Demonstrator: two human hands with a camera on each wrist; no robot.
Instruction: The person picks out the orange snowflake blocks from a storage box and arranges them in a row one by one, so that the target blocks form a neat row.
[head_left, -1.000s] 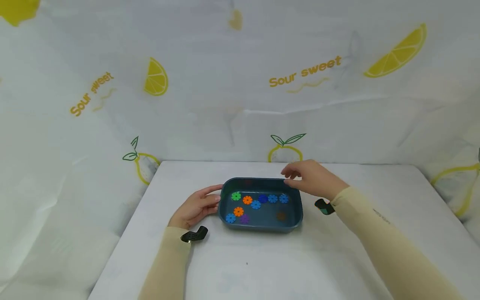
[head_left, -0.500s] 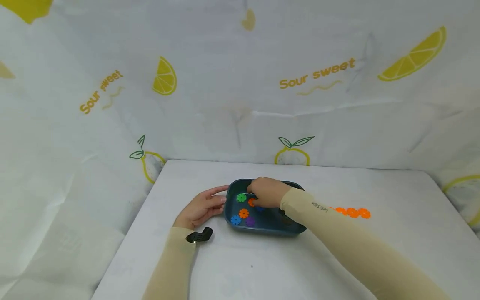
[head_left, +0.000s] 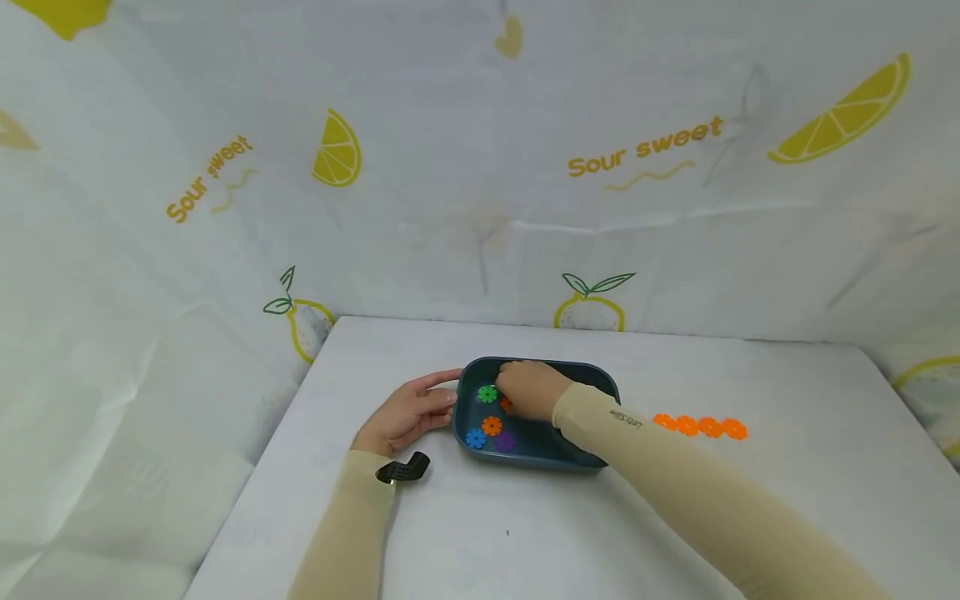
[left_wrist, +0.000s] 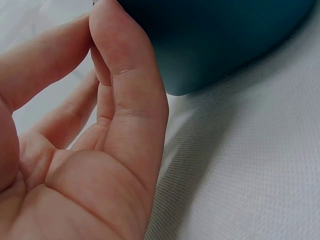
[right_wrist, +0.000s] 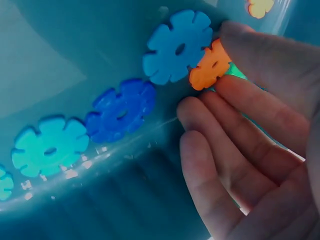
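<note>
White worktop [head_left: 465,542] before a creased, pale backdrop [head_left: 420,267]. The backdrop bears yellow lemon slices [head_left: 337,158], orange "Sour sweet" lettering [head_left: 652,148] and outlined lemons [head_left: 588,313] with green leaves, one beside the worktop's far left corner, another behind its far edge. Illumination soft and diffuse.

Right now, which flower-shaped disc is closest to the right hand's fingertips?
The orange disc between the thumb and index finger of the right hand; the other orange discs lie away from the hand, and the neighbouring blue disc sits beyond the fingertips.
</note>
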